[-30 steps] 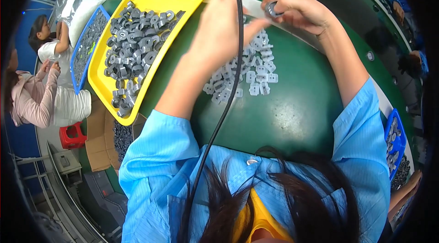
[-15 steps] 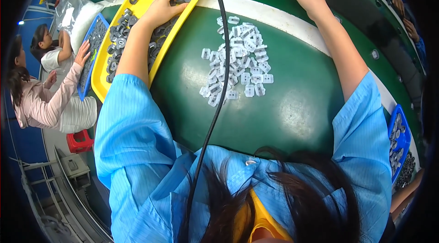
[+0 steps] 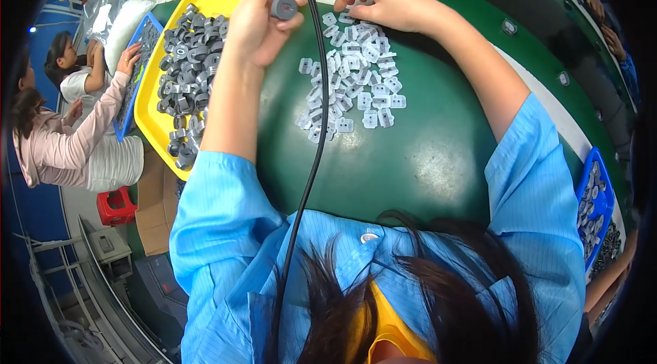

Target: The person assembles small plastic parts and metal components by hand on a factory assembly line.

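My left hand (image 3: 256,25) is raised beside the yellow tray, closed around several dark grey round plastic parts (image 3: 284,8) that show along its fingers. The yellow tray (image 3: 152,100) carries a heap of similar grey parts (image 3: 195,56). At the far end of a pile of translucent plastic pieces (image 3: 359,66), my right hand (image 3: 390,1) has its fingers curled down in a pinch. Its fingertips are on one translucent piece (image 3: 348,18), partly covered by them. The pile lies on the green work surface (image 3: 424,131).
A black cable (image 3: 318,138) hangs across the view, in front of the pile's left side. A blue tray (image 3: 594,206) with grey parts stands at the right. Small parts sit apart on a green strip (image 3: 472,1) beyond the white edge. Two people work at the left by another blue tray (image 3: 130,107).
My left hand has lifted grey parts out of the yellow tray and moved right. My right hand has come from the far strip down and left to the translucent pile.
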Demonstrator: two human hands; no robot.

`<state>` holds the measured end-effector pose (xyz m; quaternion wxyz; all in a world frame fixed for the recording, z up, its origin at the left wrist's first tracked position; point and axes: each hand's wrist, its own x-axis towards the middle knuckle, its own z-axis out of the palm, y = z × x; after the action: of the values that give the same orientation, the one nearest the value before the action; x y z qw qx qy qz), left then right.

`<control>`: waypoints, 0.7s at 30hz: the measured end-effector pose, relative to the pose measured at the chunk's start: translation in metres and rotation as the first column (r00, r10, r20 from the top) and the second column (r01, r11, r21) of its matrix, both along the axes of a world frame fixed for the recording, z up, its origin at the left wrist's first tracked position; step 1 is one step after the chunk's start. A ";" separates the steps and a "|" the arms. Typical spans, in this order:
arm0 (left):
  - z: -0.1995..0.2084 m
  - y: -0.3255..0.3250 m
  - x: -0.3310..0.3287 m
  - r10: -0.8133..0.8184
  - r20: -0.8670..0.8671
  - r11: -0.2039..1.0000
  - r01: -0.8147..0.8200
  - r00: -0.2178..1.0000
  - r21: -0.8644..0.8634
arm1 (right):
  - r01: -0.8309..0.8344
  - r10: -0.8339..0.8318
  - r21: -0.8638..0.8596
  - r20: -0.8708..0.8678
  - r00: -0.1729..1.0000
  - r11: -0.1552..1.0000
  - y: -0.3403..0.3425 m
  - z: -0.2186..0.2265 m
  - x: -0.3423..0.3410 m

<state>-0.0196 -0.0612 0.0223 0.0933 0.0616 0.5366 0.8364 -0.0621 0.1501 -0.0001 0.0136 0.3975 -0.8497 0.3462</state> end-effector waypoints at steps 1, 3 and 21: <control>-0.008 0.002 0.002 -0.104 -0.022 0.990 0.106 0.994 0.097 | -0.058 0.057 0.027 0.048 0.997 0.998 0.003 -0.001 -0.002; -0.020 0.010 0.006 -0.101 0.016 0.988 0.098 0.995 0.121 | -0.121 0.117 0.004 0.217 0.969 0.993 0.006 -0.008 -0.009; -0.028 0.045 0.022 -0.043 -0.243 0.947 -0.038 0.969 -0.318 | 0.168 -0.173 -0.431 0.027 0.985 0.887 0.000 0.006 0.021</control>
<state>0.0027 -0.0160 -0.0059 0.0355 0.1500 0.6727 0.7237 -0.0407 0.1499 0.0059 0.1369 0.3106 -0.7833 0.5208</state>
